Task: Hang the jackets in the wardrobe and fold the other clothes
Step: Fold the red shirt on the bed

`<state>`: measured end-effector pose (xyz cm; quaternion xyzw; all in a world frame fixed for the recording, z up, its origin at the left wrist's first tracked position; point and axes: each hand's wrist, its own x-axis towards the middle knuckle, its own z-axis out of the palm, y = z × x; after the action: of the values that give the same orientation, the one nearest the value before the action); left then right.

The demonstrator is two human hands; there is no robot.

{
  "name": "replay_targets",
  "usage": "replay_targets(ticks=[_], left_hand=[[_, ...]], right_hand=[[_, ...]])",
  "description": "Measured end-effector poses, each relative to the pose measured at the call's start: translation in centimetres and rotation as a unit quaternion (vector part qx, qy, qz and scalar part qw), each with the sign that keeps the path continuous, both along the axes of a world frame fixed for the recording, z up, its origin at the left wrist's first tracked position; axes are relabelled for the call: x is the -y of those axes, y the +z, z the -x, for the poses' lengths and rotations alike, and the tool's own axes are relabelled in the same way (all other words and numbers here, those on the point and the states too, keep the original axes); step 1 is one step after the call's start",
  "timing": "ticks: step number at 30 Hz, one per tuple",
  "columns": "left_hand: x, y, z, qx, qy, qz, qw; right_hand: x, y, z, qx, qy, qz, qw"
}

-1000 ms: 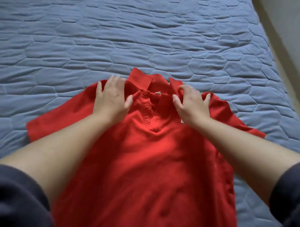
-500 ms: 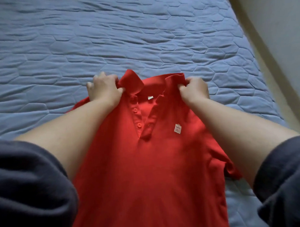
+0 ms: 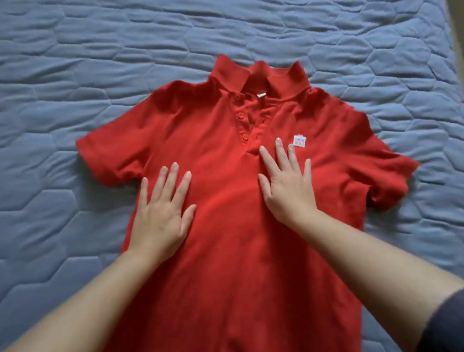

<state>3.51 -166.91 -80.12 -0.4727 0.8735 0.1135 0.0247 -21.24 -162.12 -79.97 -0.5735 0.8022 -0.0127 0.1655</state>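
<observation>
Two flat palms on a red polo shirt (image 3: 228, 255) at centre frame, left hand (image 3: 161, 217) and right hand (image 3: 286, 189) fingers spread, gripping nothing, blue quilted bed (image 3: 64, 76) beneath.

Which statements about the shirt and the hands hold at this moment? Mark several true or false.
1. The left hand and right hand lie flat on the red polo shirt, fingers straight. True.
2. The shirt lies front up on a blue quilt. True.
3. The shirt is already folded in half. False: it lies spread out flat and unfolded.
4. The right hand grips a sleeve. False: it rests open on the chest and holds nothing.
5. A small white patch shows on the chest, close to the right hand's fingertips. True.
</observation>
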Motion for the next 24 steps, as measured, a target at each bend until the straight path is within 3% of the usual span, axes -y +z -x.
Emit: replay_targets(ticks=[7, 12, 17, 21, 24], left_hand=[[-10.8, 0.8, -8.9, 0.033, 0.107, -0.051, 0.992], [-16.4, 3.2, -12.6, 0.000, 0.236, -0.096, 0.967], [-18.7, 5.0, -15.9, -0.004, 0.393, -0.196, 0.898], [-18.3, 5.5, -17.4, -0.051, 0.452, -0.195, 0.869], [-17.9, 5.5, -17.4, -0.027, 0.440, -0.249, 0.863]], right_hand=[[-11.3, 0.0, -8.6, -0.022, 0.066, -0.060, 0.996], [-18.8, 1.3, -11.9, -0.013, 0.018, -0.139, 0.990], [-23.5, 3.9, -11.7, 0.009, -0.166, -0.190, 0.968], [-26.0, 5.9, -9.3, 0.035, -0.409, -0.210, 0.887], [-27.0, 6.9, -7.8, 0.076, -0.470, -0.226, 0.850]])
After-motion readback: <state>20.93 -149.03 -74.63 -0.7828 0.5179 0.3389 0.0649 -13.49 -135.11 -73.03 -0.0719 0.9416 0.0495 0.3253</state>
